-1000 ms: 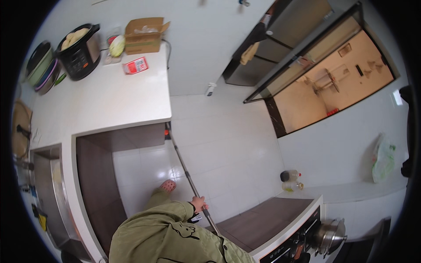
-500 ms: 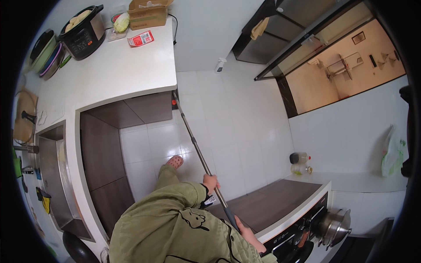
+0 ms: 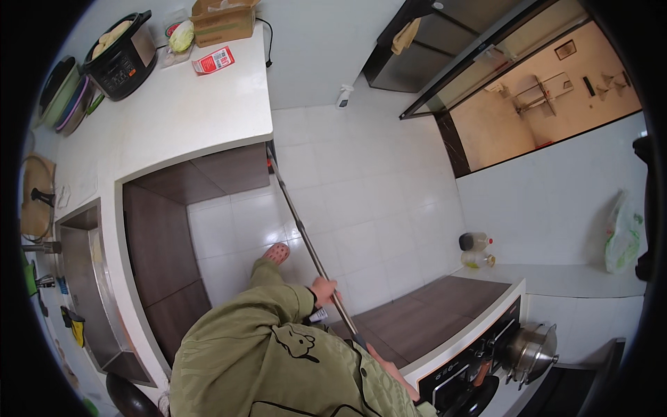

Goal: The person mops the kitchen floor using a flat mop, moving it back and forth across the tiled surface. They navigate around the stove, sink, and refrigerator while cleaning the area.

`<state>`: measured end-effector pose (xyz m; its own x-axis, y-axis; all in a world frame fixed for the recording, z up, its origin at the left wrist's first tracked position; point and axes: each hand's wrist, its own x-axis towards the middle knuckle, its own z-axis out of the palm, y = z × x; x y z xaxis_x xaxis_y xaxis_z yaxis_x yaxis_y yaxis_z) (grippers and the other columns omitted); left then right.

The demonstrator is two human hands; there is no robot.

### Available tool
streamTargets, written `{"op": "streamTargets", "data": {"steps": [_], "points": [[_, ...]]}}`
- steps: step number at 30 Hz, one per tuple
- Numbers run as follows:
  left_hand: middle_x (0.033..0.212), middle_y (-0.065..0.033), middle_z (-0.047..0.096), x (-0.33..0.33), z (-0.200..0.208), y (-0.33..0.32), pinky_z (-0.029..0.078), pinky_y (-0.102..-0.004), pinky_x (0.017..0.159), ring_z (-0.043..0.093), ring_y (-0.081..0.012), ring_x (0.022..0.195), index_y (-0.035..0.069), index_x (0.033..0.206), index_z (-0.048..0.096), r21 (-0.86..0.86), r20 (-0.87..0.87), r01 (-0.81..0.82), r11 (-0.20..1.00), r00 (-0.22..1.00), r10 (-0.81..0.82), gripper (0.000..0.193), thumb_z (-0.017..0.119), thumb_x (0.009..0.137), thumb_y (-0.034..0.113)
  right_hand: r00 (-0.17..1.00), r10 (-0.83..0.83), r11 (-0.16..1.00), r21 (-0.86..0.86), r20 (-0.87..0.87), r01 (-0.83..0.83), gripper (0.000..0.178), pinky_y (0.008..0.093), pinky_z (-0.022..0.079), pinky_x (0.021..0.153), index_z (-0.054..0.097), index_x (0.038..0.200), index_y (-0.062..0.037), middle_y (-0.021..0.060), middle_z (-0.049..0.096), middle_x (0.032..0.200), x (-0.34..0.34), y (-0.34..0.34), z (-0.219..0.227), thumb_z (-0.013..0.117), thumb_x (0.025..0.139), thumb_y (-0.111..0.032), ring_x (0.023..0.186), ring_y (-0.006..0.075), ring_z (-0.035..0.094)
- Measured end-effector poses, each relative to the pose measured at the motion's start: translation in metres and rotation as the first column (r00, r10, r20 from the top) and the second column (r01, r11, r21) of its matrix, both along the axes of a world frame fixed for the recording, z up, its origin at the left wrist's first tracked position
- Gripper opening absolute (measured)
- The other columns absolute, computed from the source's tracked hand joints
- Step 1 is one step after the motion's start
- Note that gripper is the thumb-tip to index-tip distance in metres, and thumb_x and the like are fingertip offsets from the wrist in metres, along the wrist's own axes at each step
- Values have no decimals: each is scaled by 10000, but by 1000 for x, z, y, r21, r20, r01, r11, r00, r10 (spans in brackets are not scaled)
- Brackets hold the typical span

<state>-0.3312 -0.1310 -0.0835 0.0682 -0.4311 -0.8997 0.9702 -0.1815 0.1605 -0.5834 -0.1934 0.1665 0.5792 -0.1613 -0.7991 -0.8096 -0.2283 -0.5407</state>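
Note:
A long metal pole [image 3: 310,249] with a dark grey grip at its near end slants across the middle. My left hand [image 3: 324,291] is wrapped round its shaft. Lower down, my right hand [image 3: 383,364] is closed about the pole near the grip, partly hidden by my green sleeve. The pole's far end reaches the floor at the counter's corner, where a small red part [image 3: 269,164] shows. Whatever head it carries is mostly hidden by the counter, so I cannot make out its kind.
A white counter [image 3: 174,104] with a cooker [image 3: 122,59] and cardboard box [image 3: 224,24] runs along the left. A stove [image 3: 472,368] with a steel pot [image 3: 529,353] stands at the lower right. Bottles [image 3: 476,242] and a spray bottle [image 3: 344,96] are by the walls.
My hands and the pole's near part have shifted slightly left. The whole view has moved a little too. Both hands keep their hold.

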Motion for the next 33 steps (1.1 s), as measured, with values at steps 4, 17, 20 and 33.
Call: {"op": "streamTargets", "data": {"steps": [4, 17, 20, 33], "points": [[649, -212, 559, 61, -48, -7, 533, -499, 480, 612, -334, 571, -84, 854, 506, 204, 361, -2, 979, 930, -73, 85, 513, 807, -14, 998, -55, 998, 41, 35, 54, 624, 292, 362, 1005, 266, 1498, -202, 214, 546, 1302, 20, 13, -24, 507, 922, -203, 1249, 236, 499], [1088, -245, 573, -47, 28, 9, 566, -417, 815, 632, -350, 926, -112, 1125, 453, -68, -57, 689, 721, 719, -692, 339, 442, 986, 197, 679, -608, 675, 184, -411, 715, 608, 300, 384, 955, 284, 1488, -168, 191, 579, 1199, -56, 17, 130, 508, 922, -176, 1148, 238, 537], [1068, -277, 559, -27, 14, 10, 593, -458, 716, 658, -358, 863, -129, 1067, 439, -131, -61, 626, 769, 769, -636, 331, 460, 960, 184, 721, -584, 710, 197, -373, 676, 609, 305, 402, 927, 288, 1485, -174, 193, 589, 1158, -52, 15, 107, 511, 918, -167, 1104, 246, 560], [701, -163, 647, 125, -61, -26, 546, -391, 507, 661, -293, 601, -14, 842, 592, 332, 501, 483, 811, 638, -585, 172, 621, 778, 143, 993, -106, 993, -64, -43, 103, 741, 345, 481, 656, 308, 1468, -226, 209, 594, 741, 71, -21, 10, 562, 789, -72, 630, 307, 588]]}}
